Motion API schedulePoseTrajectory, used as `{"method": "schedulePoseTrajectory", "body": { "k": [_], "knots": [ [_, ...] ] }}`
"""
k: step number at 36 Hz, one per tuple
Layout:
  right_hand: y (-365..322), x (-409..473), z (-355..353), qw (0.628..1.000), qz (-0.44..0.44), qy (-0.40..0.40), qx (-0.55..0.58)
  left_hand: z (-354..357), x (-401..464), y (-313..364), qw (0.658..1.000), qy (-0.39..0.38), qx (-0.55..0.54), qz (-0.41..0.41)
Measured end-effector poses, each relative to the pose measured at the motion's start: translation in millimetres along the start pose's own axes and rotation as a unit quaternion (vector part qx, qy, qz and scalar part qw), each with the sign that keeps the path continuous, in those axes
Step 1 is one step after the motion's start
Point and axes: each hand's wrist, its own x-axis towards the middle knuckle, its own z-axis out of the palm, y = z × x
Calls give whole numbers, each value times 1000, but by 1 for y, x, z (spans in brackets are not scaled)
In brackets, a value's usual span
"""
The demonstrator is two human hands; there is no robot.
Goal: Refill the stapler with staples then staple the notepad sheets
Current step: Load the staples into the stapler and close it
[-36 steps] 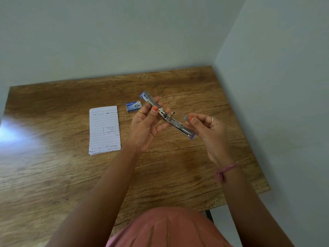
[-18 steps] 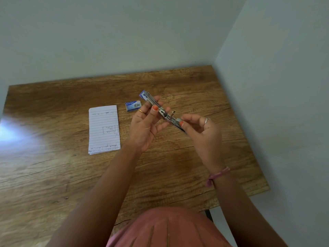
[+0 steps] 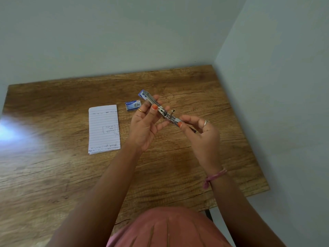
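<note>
The right hand (image 3: 201,132) has moved in and now pinches, maybe, staples into the open stapler (image 3: 160,109) gripped by the left hand (image 3: 144,125), so refilling is underway.

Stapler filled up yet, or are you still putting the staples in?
Still filling. The stapler is open, gripped by the left hand, while the right hand pinches something small at its metal track. The staple box sits on the table. The notepad sheets lie untouched, not yet stapled.
</note>
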Motion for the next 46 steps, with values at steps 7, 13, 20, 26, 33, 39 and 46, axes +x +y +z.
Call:
{"method": "schedulePoseTrajectory", "body": {
  "k": [7, 13, 20, 26, 33, 39, 46],
  "knots": [
    [2, -1, 0, 1000, 12, 6, 7, 0, 0, -1, 1000, -2, 0, 2],
    [1, 0, 1, 1000, 15, 2, 4, -1, 0, -2, 1000, -8, -6, -2],
    [-1, 0, 1, 999, -5, -7, -38, 2, -1, -3, 1000, -2, -8, -9],
    [-1, -2, 1, 990, -68, -15, -124, 2, 0, -3, 1000, -2, -10, -12],
    [3, 0, -2, 991, -76, -20, -110, 2, 1, -3, 1000, -2, -17, -9],
    [9, 7, -15, 982, -113, -62, -138, 3, 1, -2, 1000, -3, -1, 0],
    [10, 20, -24, 946, -195, -156, -209, 3, 1, -2, 1000, -5, 4, -2]
  ]
}}
